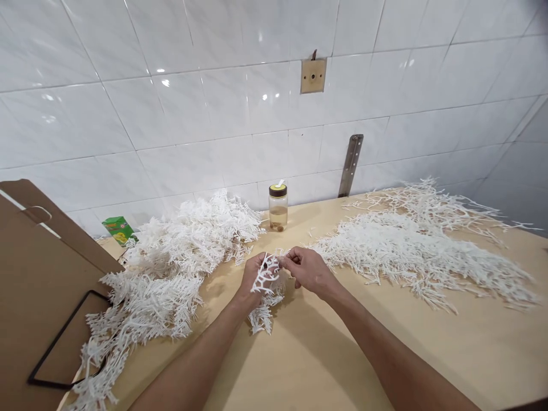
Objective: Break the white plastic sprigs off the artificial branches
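White branching sprigs (pixel 266 278), coral-like and apparently plastic, are gripped in my left hand (pixel 252 275) at the middle of the table. Part of the bunch hangs below that hand toward the tabletop. My right hand (pixel 309 269) meets it from the right, thumb and fingertips pinched at the edge of the sprigs; what exactly lies between those fingertips is too small to make out. A large heap of bushy white sprigs (pixel 184 245) lies to the left of my hands. Thinner white branches (pixel 411 245) are spread in a pile to the right.
Behind my hands stands a clear jar (pixel 278 216) with a dark-and-yellow lid and some liquid. A small green box (pixel 119 230) is at the back left, near a brown cardboard panel (pixel 47 297) and a black wire frame (pixel 55 348). A tiled wall (pixel 205 108) borders the table (pixel 325 365).
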`<state>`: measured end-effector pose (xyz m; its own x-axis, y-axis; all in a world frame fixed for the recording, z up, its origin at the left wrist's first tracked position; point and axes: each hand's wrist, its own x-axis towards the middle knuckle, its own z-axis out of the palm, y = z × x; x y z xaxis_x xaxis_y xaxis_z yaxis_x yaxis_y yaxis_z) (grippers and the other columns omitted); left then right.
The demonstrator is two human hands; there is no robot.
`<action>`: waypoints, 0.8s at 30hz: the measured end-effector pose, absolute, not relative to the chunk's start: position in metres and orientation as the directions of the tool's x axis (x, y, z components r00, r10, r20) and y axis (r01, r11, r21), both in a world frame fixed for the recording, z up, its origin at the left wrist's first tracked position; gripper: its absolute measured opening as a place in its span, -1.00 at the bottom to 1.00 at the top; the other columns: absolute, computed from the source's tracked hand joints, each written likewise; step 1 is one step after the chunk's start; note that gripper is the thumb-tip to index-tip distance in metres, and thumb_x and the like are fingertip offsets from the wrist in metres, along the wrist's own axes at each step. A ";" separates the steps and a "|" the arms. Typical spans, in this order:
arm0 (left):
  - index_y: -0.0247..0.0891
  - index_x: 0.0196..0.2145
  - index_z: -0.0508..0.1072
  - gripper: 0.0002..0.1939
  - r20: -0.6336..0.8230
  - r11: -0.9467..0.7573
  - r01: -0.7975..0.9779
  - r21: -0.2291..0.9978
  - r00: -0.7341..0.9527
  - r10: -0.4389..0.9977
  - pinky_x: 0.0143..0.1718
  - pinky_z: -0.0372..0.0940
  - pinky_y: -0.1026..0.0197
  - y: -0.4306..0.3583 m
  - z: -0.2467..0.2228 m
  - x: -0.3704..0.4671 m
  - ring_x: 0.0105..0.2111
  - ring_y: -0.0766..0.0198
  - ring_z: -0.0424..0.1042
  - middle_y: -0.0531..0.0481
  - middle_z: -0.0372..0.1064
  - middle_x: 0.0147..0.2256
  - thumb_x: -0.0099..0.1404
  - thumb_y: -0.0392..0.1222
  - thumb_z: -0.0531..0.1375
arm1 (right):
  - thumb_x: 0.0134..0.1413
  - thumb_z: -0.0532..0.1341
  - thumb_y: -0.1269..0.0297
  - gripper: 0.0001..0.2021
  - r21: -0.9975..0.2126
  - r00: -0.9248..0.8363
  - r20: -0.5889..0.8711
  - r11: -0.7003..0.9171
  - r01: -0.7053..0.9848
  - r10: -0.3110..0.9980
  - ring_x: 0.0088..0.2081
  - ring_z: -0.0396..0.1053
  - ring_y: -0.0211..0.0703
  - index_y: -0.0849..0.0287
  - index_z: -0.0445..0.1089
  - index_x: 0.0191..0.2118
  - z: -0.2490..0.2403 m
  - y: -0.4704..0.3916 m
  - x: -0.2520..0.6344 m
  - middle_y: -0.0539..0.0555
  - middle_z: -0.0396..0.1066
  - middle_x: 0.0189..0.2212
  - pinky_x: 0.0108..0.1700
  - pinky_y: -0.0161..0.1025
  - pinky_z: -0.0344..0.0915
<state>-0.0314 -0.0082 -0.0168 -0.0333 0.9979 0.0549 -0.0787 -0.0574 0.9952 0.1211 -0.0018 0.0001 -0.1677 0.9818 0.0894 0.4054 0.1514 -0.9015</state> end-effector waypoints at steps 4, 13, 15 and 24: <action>-0.29 -0.56 0.38 -0.73 0.049 -0.049 -0.114 0.992 -0.002 0.999 -0.58 -0.03 0.32 -0.009 -0.018 -0.029 -0.61 0.45 0.05 0.16 0.17 -0.63 -0.07 -0.12 0.39 | 0.05 0.23 0.02 -0.69 -0.952 -0.170 0.057 0.105 0.289 0.984 -0.61 0.33 -0.31 0.18 0.34 -0.45 -0.001 0.003 0.126 -0.04 0.33 -0.55 -0.62 -0.36 0.30; -0.31 -0.52 0.45 -0.59 -0.299 0.368 -0.435 0.822 0.221 0.928 -0.68 0.04 0.25 -0.007 -0.012 -0.031 -0.74 0.36 0.08 0.07 0.17 -0.70 0.12 0.15 0.21 | -0.04 0.32 -0.03 -0.63 -0.997 -0.223 0.080 0.079 -0.013 0.972 -0.64 0.26 -0.37 0.22 0.35 -0.45 0.000 0.005 0.129 -0.08 0.31 -0.61 -0.56 -0.34 0.36; -0.34 -0.47 0.48 -0.50 -0.288 0.414 -0.460 0.785 0.321 0.902 -0.68 0.07 0.22 -0.006 -0.010 -0.034 -0.74 0.32 0.12 0.00 0.24 -0.67 0.15 0.23 0.13 | 0.00 0.29 -0.02 -0.65 -0.995 -0.204 0.099 0.103 0.008 0.974 -0.64 0.29 -0.36 0.22 0.36 -0.42 0.001 0.005 0.127 -0.06 0.35 -0.59 -0.54 -0.33 0.37; -0.33 -0.39 0.45 -0.60 -0.232 0.338 -0.503 0.796 0.262 0.937 -0.62 0.09 0.27 -0.005 -0.012 -0.036 -0.66 0.38 0.20 -0.09 0.44 -0.47 0.21 0.14 0.18 | 0.12 0.19 0.16 -0.81 -0.753 -0.012 0.528 0.474 0.456 0.849 -0.31 0.40 -0.14 0.17 0.40 -0.25 0.013 -0.003 0.134 0.12 0.45 -0.29 -0.31 -0.21 0.42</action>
